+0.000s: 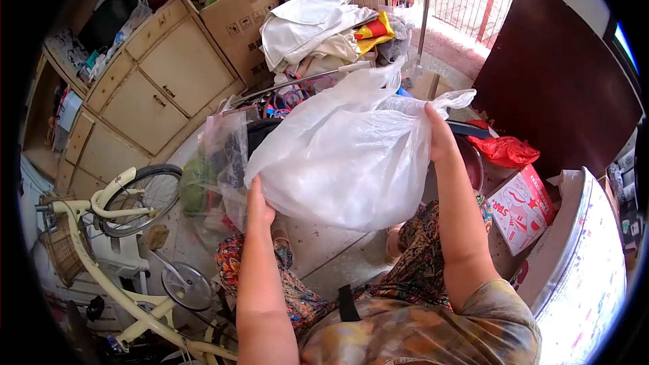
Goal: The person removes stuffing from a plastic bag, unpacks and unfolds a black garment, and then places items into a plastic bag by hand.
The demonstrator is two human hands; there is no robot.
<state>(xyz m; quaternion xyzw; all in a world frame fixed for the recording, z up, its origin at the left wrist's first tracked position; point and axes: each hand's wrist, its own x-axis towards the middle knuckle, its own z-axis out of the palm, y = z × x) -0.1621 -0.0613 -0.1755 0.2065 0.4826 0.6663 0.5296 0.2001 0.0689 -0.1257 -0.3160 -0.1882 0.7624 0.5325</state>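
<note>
Above the person's parted knees, a large, billowing bag of thin, translucent white plastic (345,162) hangs between 2 bare hands, its rounded bottom sagging over the pale tiled floor (324,247). At its upper right, the right hand (441,136) grips a bunched fold, with a loose twist of film poking out beyond it. Lower down, the left hand (261,208) lies against the opposite edge; its fingers are behind the plastic, so I cannot tell how firmly they close. Whatever fills the bag is hidden. Such flimsy film could split at the bunched fold if weight drags on that 1 spot, and the low side could slip away if the left hand's support is only light. Swinging it leftward might snag it on the crumpled clear plastic sheeting (233,152) or the cream-painted metal bicycle (78,236); to the right, the crumpled, shiny red plastic bag (507,150) lies near.
</note>
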